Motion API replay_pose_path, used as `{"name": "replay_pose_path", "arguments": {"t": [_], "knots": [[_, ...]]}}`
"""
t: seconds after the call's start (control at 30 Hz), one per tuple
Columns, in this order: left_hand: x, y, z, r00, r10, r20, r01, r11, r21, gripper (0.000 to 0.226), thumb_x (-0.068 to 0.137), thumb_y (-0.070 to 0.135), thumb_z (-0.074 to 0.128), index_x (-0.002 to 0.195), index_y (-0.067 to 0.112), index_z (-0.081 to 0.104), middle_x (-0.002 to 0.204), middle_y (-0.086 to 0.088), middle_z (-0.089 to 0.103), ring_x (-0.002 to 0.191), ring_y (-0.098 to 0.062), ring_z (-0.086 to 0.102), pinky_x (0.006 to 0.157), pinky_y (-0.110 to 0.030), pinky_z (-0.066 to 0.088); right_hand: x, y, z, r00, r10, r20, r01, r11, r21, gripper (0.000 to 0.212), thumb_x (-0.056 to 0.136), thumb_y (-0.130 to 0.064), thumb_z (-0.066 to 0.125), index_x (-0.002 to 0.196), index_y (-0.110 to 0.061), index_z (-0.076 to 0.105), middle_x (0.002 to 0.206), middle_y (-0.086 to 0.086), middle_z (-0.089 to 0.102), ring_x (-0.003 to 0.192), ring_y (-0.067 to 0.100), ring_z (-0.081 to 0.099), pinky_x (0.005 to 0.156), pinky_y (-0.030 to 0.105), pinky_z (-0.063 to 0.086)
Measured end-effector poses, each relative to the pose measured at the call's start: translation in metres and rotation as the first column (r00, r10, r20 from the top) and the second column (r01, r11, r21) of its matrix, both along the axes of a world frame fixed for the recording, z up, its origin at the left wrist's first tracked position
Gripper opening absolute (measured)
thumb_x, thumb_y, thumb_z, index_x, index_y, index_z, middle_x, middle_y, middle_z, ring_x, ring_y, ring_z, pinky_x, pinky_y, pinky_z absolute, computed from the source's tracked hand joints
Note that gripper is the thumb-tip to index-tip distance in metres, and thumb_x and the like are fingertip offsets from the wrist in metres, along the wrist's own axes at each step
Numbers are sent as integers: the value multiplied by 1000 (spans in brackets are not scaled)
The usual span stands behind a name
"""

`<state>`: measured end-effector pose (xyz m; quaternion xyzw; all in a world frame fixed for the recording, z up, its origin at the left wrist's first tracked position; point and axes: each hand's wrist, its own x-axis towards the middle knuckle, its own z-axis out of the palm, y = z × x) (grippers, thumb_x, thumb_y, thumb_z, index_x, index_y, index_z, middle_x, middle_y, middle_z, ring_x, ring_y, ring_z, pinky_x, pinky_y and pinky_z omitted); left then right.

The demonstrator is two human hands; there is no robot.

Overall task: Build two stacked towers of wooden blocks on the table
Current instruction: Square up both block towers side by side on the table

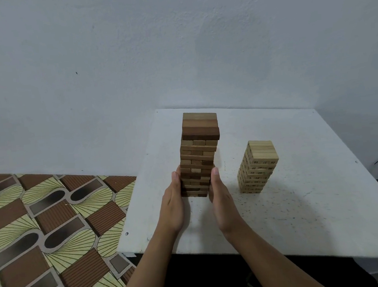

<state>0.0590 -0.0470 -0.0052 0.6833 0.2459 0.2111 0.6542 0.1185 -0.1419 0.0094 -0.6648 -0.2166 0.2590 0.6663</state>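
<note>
The tall tower (pixel 199 156) stands right between my two hands, near the middle of the white table (pixel 302 213). It goes straight up, much taller than it is wide. My left hand (pixel 174 203) is flat against its left side and my right hand (pixel 222 199) is flat against its right side. My fingers are straight and close together, not curled around anything, and they seem to touch the low part of the tower. The top of the tower is high above my hands with nothing holding it there. So I think that if I push harder with one hand than the other, the top could tip toward the weaker side. I think both hands should push the same and very softly to make the sides even. The small tower (pixel 259 167) with numbers on its blocks stands apart to the right. My right hand is the nearer one to it, so I should take care not to bump it when that hand comes away.
</note>
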Motion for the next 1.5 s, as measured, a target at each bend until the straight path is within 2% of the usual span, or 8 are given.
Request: {"name": "replay_pose_path", "arguments": {"t": [0.23,0.37,0.47,0.67,0.97,1.07,1.17,1.5], "knots": [[-2,4,3,1000,-7,6,7,1000,28,50,106,48,14,131,41,56,116,32,65,117,18,52,91,1,36,2,-2,5,1000,-12,20,12,1000,15,67,96,-72,21,147,-36,45,143,-13,56,138,1,44,121,39,32],[-2,16,1,999,33,12,-34,998,45,64,102,68,18,149,37,46,148,18,52,141,2,41,120,-32,34,7,-3,9,998,-53,41,51,998,44,72,97,-73,24,154,-31,37,155,-13,44,146,2,33,123,40,26],[-2,19,14,997,77,23,-78,995,57,72,97,75,22,155,35,37,157,12,43,144,-2,37,123,-44,30,12,-3,14,995,-88,44,86,996,37,86,90,-82,27,158,-31,27,162,-16,31,148,-3,23,126,43,19],[0,18,58,973,155,171,-175,978,111,57,105,56,27,153,29,42,152,14,49,139,2,43,122,-41,33,19,-6,42,985,-154,76,147,985,94,77,90,-73,29,158,-36,24,160,-26,27,144,-13,22,126,36,16],[-2,1,94,980,68,185,-100,980,170,61,100,63,20,155,40,35,157,25,37,143,12,28,123,-26,22,15,-5,77,970,-127,207,104,988,115,65,99,-56,22,160,-34,15,162,-29,17,142,-21,13,125,24,10],[-2,-1,99,984,47,173,-78,981,176,58,102,58,19,154,39,35,148,32,40,126,31,31,106,-3,27,13,-3,79,969,-99,225,77,991,107,66,99,-56,22,160,-33,14,163,-28,14,143,-20,10,126,25,9],[-2,-5,105,987,39,155,-70,977,202,51,105,43,17,153,37,34,120,43,37,95,46,30,77,13,26,12,1,80,971,-86,223,65,993,102,66,99,-56,22,160,-33,13,164,-27,13,144,-18,9,127,28,8],[8,-2,109,987,37,158,-58,990,132,53,100,53,17,147,43,39,116,40,46,95,39,42,76,9,31,12,7,79,980,-85,177,61,989,138,67,98,-59,25,160,-36,13,163,-26,17,147,-13,12,127,34,12]]}}
